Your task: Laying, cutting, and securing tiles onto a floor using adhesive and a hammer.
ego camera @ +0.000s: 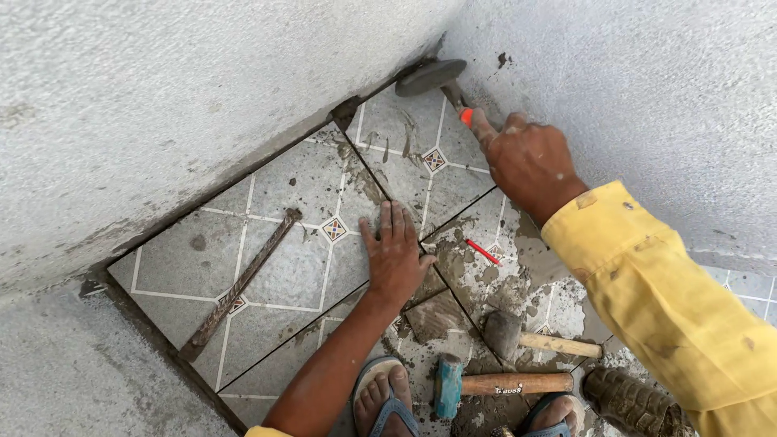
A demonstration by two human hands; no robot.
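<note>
My left hand (395,252) lies flat, fingers together, on a grey patterned floor tile (275,243) near the joint between tiles. My right hand (530,162), in a yellow sleeve, grips the handle of a trowel (433,78) whose blade rests on the corner tile (413,154) where two rough grey walls meet. Wet mortar smears the tiles around both hands.
A rusty metal bar (239,285) lies diagonally on the left tile. A rubber mallet (518,338) and a teal-headed hammer (486,383) rest near my sandalled feet (387,400). A red pencil (483,252) lies on the mortar-stained tile. Grey walls (162,105) close in left and back.
</note>
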